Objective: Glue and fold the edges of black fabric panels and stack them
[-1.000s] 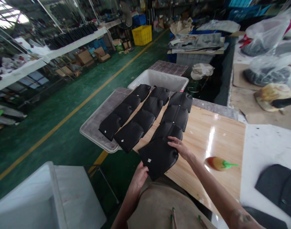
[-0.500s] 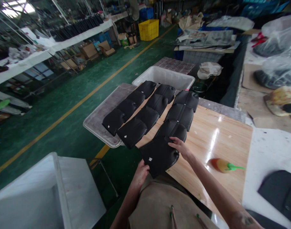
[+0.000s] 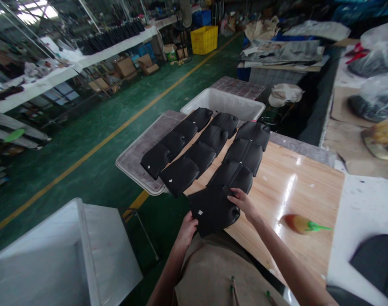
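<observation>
Edge of the nearest black padded piece (image 3: 213,209) is gripped by the left hand (image 3: 186,227), its top pressed by the open right hand (image 3: 244,203).

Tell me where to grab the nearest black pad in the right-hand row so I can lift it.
Take the near left corner of the pad, coming from the near edge of the table. That corner hangs past the edge, so fingers fit under it; the left hand pinches it there. The far end overlaps the next pad.
</observation>
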`<state>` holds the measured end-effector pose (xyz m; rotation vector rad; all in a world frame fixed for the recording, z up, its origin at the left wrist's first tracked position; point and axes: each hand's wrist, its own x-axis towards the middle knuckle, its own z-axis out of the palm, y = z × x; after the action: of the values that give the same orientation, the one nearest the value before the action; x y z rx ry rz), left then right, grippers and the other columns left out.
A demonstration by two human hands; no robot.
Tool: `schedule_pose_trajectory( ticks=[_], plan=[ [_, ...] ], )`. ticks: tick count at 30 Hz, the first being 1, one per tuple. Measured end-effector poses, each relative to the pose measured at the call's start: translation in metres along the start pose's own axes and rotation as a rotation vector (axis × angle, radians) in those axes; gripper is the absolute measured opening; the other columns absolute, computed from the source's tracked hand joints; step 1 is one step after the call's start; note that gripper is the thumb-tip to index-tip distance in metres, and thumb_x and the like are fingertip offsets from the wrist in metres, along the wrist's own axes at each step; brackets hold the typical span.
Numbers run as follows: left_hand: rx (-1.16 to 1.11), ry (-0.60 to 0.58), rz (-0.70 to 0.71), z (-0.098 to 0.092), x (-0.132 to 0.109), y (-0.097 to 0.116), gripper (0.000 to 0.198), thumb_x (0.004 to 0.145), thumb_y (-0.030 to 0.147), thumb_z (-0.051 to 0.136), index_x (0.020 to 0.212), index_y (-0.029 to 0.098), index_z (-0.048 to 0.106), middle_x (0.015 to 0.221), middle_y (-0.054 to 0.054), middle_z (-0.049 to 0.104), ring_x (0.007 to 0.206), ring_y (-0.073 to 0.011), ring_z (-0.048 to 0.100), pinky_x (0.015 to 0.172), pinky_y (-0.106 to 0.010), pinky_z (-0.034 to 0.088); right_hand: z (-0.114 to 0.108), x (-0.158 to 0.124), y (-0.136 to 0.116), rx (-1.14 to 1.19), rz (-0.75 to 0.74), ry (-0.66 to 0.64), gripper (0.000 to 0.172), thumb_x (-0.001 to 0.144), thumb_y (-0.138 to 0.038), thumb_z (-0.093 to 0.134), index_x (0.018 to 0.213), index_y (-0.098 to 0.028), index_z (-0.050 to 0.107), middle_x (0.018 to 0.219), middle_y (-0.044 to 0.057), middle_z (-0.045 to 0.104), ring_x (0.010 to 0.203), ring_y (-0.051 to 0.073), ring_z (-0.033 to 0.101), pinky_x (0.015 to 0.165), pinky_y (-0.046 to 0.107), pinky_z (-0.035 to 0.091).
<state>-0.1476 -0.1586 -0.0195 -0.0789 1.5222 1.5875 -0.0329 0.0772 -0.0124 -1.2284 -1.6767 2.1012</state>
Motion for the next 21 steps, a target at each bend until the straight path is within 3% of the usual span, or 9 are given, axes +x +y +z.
schedule_pose_trajectory(
  ticks=[5,10,15,21],
  plan=[
    [0.057,0.07,0.053,-0.01,0.006,0.006,0.056,0.054,0.01,0.057,0.109,0.017,0.066,0.101,-0.006,0.073,0.093,-0.0246,0.068,0.077,-0.03,0.052,0.007,-0.005,0.015,-0.055,-0.044,0.032,0.057,0.066,-0.051,0.07,0.112,-0.02,0.057,0.082,0.002,0.066,0.081,0.023,0.064,0.071,0.035,0.051],
    [0.079,0.101,0.029,-0.016,0.012,0.01,0.048,0.054,0.01,0.059,0.101,0.016,0.065,0.092,-0.005,0.073,0.086,-0.0232,0.068,0.075,-0.03,0.051,0.013,-0.007,0.023,-0.218,-0.099,0.121,0.045,0.069,-0.04,0.067,0.109,-0.021,0.058,0.096,0.006,0.066,0.096,0.026,0.063,0.082,0.039,0.05],
    [0.063,0.12,0.053,-0.014,0.016,0.01,0.044,0.053,0.01,0.059,0.096,0.016,0.065,0.088,-0.004,0.072,0.087,-0.0226,0.068,0.077,-0.03,0.051,0.017,-0.014,0.014,-0.463,-0.15,0.154,0.04,0.076,-0.03,0.066,0.114,-0.022,0.058,0.107,0.01,0.065,0.104,0.029,0.062,0.085,0.041,0.048],
    [0.023,0.128,0.08,-0.016,0.021,0.007,0.04,0.053,0.013,0.057,0.092,0.017,0.064,0.086,-0.004,0.071,0.084,-0.021,0.067,0.074,-0.029,0.051,0.022,-0.031,-0.006,-0.745,-0.184,0.138,0.044,0.083,-0.023,0.064,0.126,-0.025,0.056,0.115,0.012,0.063,0.094,0.029,0.066,0.076,0.036,0.047]
  ],
)
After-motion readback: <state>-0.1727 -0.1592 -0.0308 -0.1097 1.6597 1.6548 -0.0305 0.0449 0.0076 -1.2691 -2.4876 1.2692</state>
